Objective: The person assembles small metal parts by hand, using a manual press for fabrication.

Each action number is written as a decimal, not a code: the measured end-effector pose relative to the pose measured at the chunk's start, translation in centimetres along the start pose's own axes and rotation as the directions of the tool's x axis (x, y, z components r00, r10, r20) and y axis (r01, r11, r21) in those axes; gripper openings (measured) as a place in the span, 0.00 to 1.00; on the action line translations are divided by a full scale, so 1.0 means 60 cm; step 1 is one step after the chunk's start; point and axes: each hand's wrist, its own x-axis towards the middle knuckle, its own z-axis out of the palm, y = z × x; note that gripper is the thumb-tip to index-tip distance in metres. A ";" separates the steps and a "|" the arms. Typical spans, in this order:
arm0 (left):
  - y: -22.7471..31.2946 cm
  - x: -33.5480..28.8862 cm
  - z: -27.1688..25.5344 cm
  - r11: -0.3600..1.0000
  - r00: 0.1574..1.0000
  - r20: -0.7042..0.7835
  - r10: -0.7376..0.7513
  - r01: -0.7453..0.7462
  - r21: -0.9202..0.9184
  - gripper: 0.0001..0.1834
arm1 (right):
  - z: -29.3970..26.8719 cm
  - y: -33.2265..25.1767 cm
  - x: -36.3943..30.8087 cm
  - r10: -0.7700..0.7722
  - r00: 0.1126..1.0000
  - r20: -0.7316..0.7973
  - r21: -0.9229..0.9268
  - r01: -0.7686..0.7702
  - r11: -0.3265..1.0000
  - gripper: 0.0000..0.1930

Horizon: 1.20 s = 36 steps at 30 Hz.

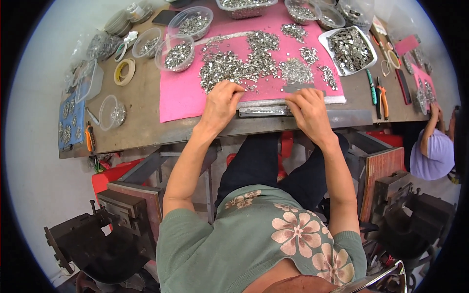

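Note:
My left hand (222, 106) is closed in a pinch, thumb and forefinger together just above the pink cloth (178, 97). Whatever sits between those fingertips is too small to make out. Between my hands, at the cloth's front edge, lies a long narrow metal fixture (264, 111) with a slot along it. Over its right end my right hand (310, 111) has its fingers bent and pressed together; their grip is hidden. Beyond my left fingertips spreads a heap of small shiny metal pieces (222, 68). A pile of thin metal pieces (296, 72) lies beyond my right hand.
Clear plastic bowls (177, 53) of metal parts stand at the back, and a white tray (375, 56) at the right. Orange-handled pliers (384, 105), a green tool (372, 88) and tape (124, 72) lie about. Another person (432, 151) works at far right.

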 end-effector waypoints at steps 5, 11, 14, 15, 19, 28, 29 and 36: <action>0.013 0.004 -0.004 0.998 0.998 0.018 0.057 -0.057 0.035 0.06 | 0.085 -0.010 0.066 0.024 1.000 -0.015 0.023 -0.023 0.999 0.04; 0.007 0.003 -0.022 0.985 0.985 0.017 -0.171 0.172 -0.021 0.06 | 0.125 -0.016 0.086 0.112 0.990 0.090 -0.064 -0.106 0.992 0.09; 0.005 -0.002 -0.022 0.996 0.995 0.066 -0.076 0.072 0.049 0.07 | 0.126 -0.016 0.083 0.134 0.987 0.086 -0.064 -0.129 0.990 0.09; 0.009 -0.004 -0.021 0.993 0.998 0.063 -0.022 0.015 0.116 0.06 | 0.124 -0.015 0.082 0.124 0.988 0.089 -0.070 -0.118 0.991 0.09; 0.006 -0.006 -0.022 0.974 0.995 0.098 0.018 -0.039 0.221 0.05 | 0.108 -0.020 0.077 0.118 0.987 0.109 -0.031 -0.115 0.993 0.08; 0.010 0.014 -0.001 0.959 0.996 -0.023 0.081 -0.071 0.273 0.05 | 0.102 -0.016 0.066 0.120 0.983 0.142 -0.077 -0.110 0.991 0.07; 0.010 0.014 0.004 0.960 0.997 -0.023 0.078 -0.069 0.272 0.05 | 0.099 -0.016 0.065 0.120 0.982 0.144 -0.077 -0.110 0.991 0.07; 0.010 0.013 0.012 0.958 0.998 0.014 0.054 -0.056 0.280 0.05 | 0.059 -0.055 0.040 0.160 0.974 0.163 0.295 -0.203 0.934 0.03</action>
